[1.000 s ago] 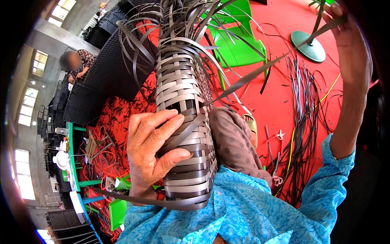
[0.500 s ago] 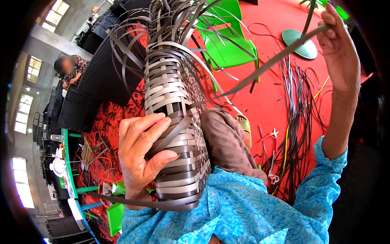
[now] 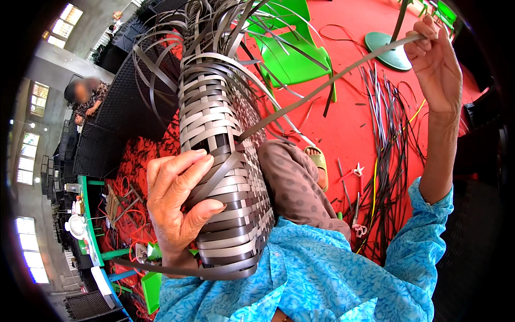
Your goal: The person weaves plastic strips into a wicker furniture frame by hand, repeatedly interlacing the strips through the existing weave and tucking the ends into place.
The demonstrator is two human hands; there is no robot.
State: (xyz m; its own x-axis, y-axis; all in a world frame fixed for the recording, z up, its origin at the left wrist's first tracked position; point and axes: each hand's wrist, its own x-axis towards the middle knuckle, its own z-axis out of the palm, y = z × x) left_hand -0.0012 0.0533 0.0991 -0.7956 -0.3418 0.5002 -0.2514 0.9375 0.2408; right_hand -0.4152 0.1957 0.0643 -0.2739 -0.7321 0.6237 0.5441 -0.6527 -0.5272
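A long woven piece (image 3: 234, 206) of grey and dark flat plastic strips lies across my lap, its loose strip ends (image 3: 217, 32) fanning out at the far end. My left hand (image 3: 179, 209) grips its left side, fingertips on top by a dark gap in the weave and thumb pointing inward. One strip crosses the weave diagonally beside these fingers. High on the right, my raised right hand (image 3: 437, 72) pinches a long grey strip (image 3: 327, 88) between thumb and fingers. This strip runs straight down to the weave near the gap.
Loose strips (image 3: 389, 177) and scissors (image 3: 359, 229) lie on the red floor at right. A green chair (image 3: 295, 56) and a round green base (image 3: 387, 51) stand beyond. At left a person (image 3: 88, 99) sits behind dark wicker furniture (image 3: 126, 115), near a white fan (image 3: 76, 226).
The strip in my right hand has gone from slightly sagging to straight and taut. My left hand keeps its hold on the weave. The whole view has shifted slightly.
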